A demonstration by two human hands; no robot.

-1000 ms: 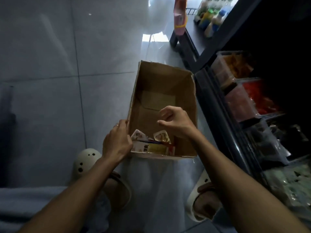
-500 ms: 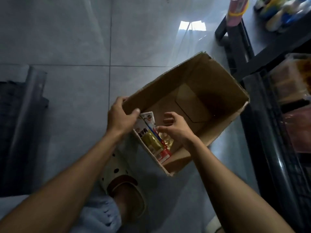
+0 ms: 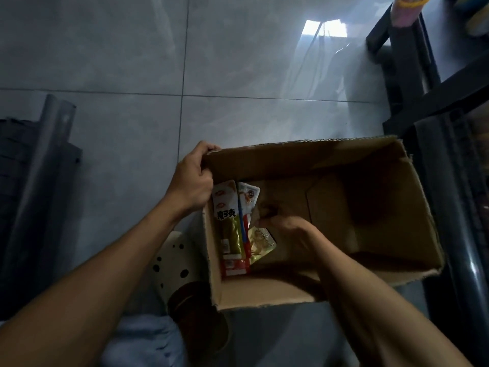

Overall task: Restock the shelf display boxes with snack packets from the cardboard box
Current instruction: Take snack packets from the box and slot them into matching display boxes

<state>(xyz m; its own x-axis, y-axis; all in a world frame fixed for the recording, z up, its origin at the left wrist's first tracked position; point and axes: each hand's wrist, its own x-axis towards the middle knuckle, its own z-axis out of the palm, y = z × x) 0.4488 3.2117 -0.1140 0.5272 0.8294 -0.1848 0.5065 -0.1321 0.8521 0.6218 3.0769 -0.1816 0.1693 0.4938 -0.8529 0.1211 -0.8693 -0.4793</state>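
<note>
Cardboard box now swung rightward.

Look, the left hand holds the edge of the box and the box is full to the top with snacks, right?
Not quite. The left hand does hold the edge of the box, but the head view shows it nearly empty: only a few snacks lie at one end, where the right hand reaches.

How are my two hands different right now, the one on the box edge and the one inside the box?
The left hand grips the cardboard box at its rim corner; the right hand reaches down inside. The left hand is in lighter view; the right hand is in shadow beside the snack packets. Both have curled fingers.
</note>
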